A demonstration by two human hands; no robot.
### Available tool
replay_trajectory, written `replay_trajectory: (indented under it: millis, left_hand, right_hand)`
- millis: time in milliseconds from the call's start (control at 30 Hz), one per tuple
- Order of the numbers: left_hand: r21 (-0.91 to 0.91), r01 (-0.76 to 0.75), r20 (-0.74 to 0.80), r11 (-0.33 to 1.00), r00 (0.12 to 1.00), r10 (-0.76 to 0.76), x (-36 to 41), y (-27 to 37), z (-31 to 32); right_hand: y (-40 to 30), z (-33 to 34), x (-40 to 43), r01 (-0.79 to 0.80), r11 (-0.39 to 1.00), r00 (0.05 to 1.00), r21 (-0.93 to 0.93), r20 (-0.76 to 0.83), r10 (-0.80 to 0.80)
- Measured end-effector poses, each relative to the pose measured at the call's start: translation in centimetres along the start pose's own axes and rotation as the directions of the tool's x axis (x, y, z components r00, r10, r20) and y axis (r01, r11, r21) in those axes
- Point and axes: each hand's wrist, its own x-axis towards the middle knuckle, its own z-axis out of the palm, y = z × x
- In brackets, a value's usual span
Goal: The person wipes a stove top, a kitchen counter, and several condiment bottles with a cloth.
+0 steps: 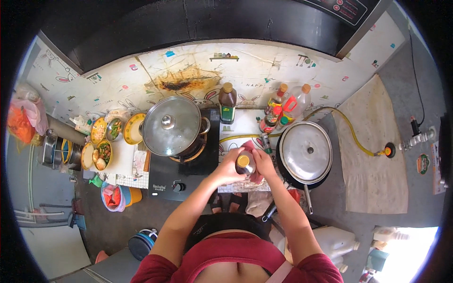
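Note:
Between my hands, in front of my body, is a bottle (244,163) with a yellow cap. My left hand (229,166) grips it from the left side. On its right, my right hand (264,163) presses a reddish cloth (259,177) against the bottle. Just beyond my right hand a small seasoning jar (266,141) stands on the patterned counter. A dark sauce bottle (227,102) with a tan cap stands by the wall. More bottles cluster to its right, among them a clear plastic bottle (297,100) and a red-capped one (272,118).
A lidded, steamy pot (171,131) sits on the black gas stove (166,177). To the right stands a wok (306,154) with a metal lid, its handle toward me. A yellow gas hose (354,132) crosses behind. Food bowls (103,150) stand at left, under the range hood (198,24).

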Motion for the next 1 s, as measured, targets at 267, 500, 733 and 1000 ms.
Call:
replay_trajectory:
  millis: [267,500,733,1000]
  left_hand:
    - [-0.137,0.294,-0.179,0.946,0.932,-0.315,-8.1,-0.2,4.5]
    - [-0.607,0.358,0.026,0.709,0.901,-0.433,-4.7,-0.6,11.9]
    - [-0.686,0.296,-0.224,0.665,0.783,-0.580,-2.1,0.9,9.6]
    - [-0.721,0.012,-0.261,0.693,0.921,-0.287,-0.2,9.4,1.3]
  right_hand:
    - [3.9,0.9,-3.6,-0.099,0.772,0.976,0.627,-0.090,0.198]
    - [1.8,-0.6,-4.8,0.019,0.791,0.985,0.612,-0.149,0.092]
    - [-1.1,-2.8,-6.6,0.079,0.341,0.996,0.937,-0.089,0.015]
    - [-7.7,-4.8,-10.7,0.490,0.840,0.832,0.234,-0.412,-0.371]
